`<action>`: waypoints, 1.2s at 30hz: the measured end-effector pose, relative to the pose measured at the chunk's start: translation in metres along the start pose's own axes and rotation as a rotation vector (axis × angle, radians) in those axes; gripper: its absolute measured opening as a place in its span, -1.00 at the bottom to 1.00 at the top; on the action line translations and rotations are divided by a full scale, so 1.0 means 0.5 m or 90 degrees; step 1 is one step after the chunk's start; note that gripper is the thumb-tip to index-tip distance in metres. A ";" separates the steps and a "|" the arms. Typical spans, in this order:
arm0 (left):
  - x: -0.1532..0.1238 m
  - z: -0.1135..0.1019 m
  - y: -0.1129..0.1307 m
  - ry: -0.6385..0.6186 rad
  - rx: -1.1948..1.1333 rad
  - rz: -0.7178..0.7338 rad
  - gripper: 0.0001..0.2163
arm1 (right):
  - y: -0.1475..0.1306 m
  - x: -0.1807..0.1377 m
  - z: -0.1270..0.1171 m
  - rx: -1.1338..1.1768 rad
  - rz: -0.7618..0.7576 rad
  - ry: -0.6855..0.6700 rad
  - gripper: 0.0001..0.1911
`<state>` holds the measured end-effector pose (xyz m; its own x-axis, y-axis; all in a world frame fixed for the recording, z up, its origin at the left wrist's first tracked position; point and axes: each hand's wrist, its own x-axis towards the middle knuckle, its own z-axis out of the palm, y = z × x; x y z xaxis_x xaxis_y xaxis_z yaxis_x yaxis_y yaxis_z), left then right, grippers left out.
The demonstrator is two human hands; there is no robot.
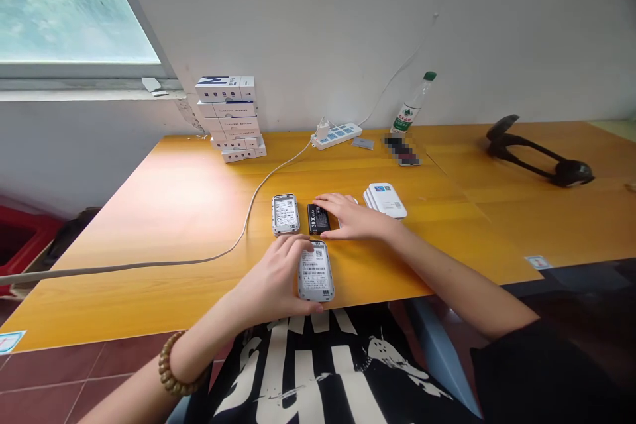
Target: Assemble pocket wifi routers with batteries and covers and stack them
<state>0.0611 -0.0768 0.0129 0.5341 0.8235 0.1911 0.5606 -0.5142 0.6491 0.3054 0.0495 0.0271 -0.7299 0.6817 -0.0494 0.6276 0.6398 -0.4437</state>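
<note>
Landmark: battery (318, 220), edge partly hidden by the right hand (350, 217). Right of battery: white object (355, 201) mostly under that hand; identity unclear. Nearer than battery: device (317, 275), upper left corner hidden by the left hand (275, 271); small label print illegible. Beyond battery, rightward: phone (402, 151), pixelated. Far left of battery: cable (124, 267) and red container (24, 232), both cut off by the picture's edge.

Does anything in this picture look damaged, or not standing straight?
Yes. The wall edge by the window sill looks chipped, and pale fragments lie on the sill. The white boxes are stacked unevenly, edges out of line.
</note>
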 end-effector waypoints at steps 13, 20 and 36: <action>-0.027 0.094 -0.046 0.084 -0.077 -0.023 -0.06 | -0.077 -0.107 0.018 0.064 -0.073 0.071 -0.50; -0.022 0.098 -0.042 0.118 -0.072 -0.019 -0.07 | -0.093 -0.124 0.094 0.095 -0.040 0.047 -0.52; -0.022 0.106 -0.040 0.092 0.086 0.014 -0.11 | -0.122 -0.193 0.065 0.098 -0.063 -0.036 -0.62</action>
<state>0.0775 -0.0882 -0.0413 0.4563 0.8325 0.3141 0.6351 -0.5519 0.5404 0.3288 -0.0671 0.0300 -0.8032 0.5938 -0.0476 0.5063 0.6384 -0.5798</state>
